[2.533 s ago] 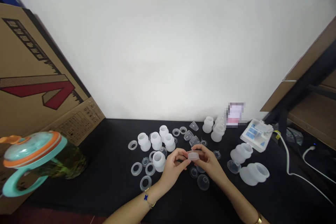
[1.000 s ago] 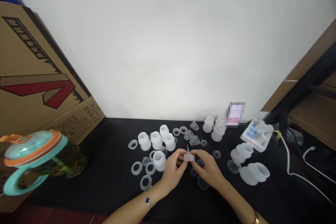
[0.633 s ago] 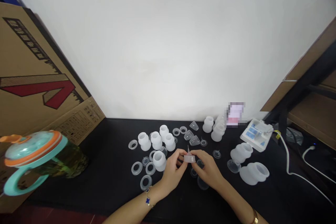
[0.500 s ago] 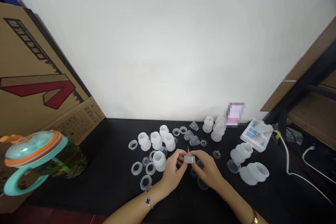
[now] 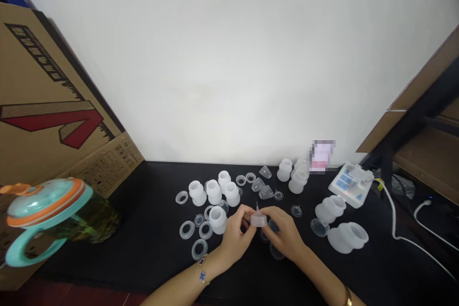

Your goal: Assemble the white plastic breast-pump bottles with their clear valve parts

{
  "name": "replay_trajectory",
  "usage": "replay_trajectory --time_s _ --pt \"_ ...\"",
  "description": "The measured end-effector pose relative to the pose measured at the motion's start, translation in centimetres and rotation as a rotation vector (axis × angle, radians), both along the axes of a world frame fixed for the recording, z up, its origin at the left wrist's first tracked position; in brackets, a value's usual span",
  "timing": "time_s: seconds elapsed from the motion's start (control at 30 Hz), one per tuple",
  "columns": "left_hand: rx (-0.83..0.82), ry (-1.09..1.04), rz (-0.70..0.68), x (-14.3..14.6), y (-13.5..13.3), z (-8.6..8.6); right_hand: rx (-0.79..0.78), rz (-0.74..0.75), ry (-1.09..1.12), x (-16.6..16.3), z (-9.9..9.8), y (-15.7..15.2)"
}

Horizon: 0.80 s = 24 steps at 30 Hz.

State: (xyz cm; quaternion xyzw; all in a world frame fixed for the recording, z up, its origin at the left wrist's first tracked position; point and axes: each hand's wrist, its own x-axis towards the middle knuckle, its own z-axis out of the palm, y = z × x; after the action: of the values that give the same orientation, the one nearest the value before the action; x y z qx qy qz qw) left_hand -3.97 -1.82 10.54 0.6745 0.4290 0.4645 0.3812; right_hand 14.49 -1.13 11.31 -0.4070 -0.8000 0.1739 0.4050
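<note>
Both hands pinch one translucent screw ring with a pointed nozzle (image 5: 258, 219) between them, its thin tip pointing up. My left hand (image 5: 237, 230) grips its left side with fingers bent. On the opposite side, the thumb and fingers of my right hand (image 5: 284, 230) close on it. Left of the left hand stand several white squat bottles, the nearest being an open-necked bottle (image 5: 217, 220). Loose translucent rings lie beside them, including a ring (image 5: 199, 249) at the front. Partly hidden by the right hand are some clear discs (image 5: 277, 251). Clear conical caps (image 5: 266, 192) lie behind the hands.
A lidded jug (image 5: 53, 210) with a turquoise handle stands left, by a cardboard box (image 5: 53, 91). To the right are wide white bottles (image 5: 347, 237), a clear disc (image 5: 319, 227), a white power strip (image 5: 350, 184) and white cables (image 5: 393, 215). A white wall (image 5: 229, 67) rises behind the black table.
The ring with the nozzle has turned or tilted slightly between the fingers. Both hands stay in nearly the same place, and the things on the table have not moved.
</note>
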Motion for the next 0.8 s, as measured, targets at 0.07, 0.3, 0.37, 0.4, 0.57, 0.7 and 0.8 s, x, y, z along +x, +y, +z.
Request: replay_trajectory --time_s 0.07,0.3,0.37,0.4,0.57,0.7,0.8 --pt "0.008 0.001 0.007 0.0 -0.1 -0.1 0.022 0.012 0.006 0.0 0.0 -0.1" --pt "0.053 0.016 0.018 -0.1 -0.1 -0.5 0.063 0.048 0.031 0.1 0.0 -0.2" --pt "0.056 0.018 0.021 -0.1 -0.1 -0.5 0.062 0.049 0.027 0.0 0.1 -0.2" --pt "0.056 0.020 0.021 -0.1 -0.1 -0.5 0.059 0.051 0.023 0.0 0.1 -0.2" --pt "0.107 0.035 0.019 -0.2 -0.3 -0.5 0.071 0.072 0.003 0.1 0.0 -0.3" --pt "0.206 0.060 0.009 -0.5 -0.5 -0.8 0.136 0.097 0.004 0.2 -0.2 -0.4" --pt "0.295 0.096 0.004 -0.6 -0.5 -1.1 0.178 0.114 -0.003 0.2 -0.4 -0.5"
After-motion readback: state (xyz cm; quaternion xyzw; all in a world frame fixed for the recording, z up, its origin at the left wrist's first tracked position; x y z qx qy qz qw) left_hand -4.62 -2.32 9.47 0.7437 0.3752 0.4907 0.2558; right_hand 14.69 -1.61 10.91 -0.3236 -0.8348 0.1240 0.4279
